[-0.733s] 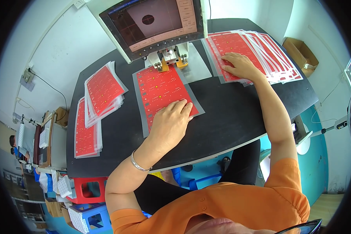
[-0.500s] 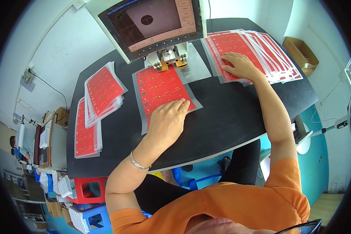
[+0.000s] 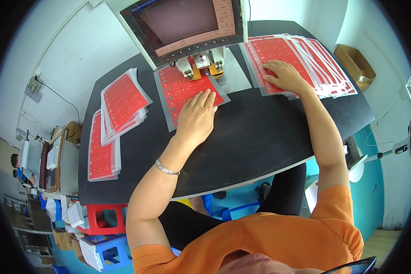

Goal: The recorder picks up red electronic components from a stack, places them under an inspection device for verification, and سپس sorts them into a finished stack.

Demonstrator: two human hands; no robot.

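Your red sheet (image 3: 180, 93) lies on the near side of the machine (image 3: 200, 61), its far end passing beneath it. It is thin, flat and four-sided, a smooth red printed face with small yellow and grey marks, edged by a clear, greyish film margin. Its long axis appears to run from you toward the machine, the far end leaning to your left; the hidden end leaves the full length unseen. Your left hand (image 3: 196, 116) lies palm down over the sheet's near edge, on your side of the machine, fingers straight and nearly together, pointing away from you; no pinch is visible. Your right hand (image 3: 284, 75) rests to the right of the machine, fingers extended and slightly parted, thumb set apart, on a fanned stack (image 3: 315, 64) of similar red sheets with translucent and white borders. To the left of the machine, two overlapping piles, an upper pile (image 3: 123, 100) and a lower pile (image 3: 100, 155), show slightly uneven, layered edges. A smooth, pale grey plate (image 3: 235, 73) extends from beneath the machine toward its right. The bench (image 3: 242, 141) under the machine is matt black with a curved near edge.
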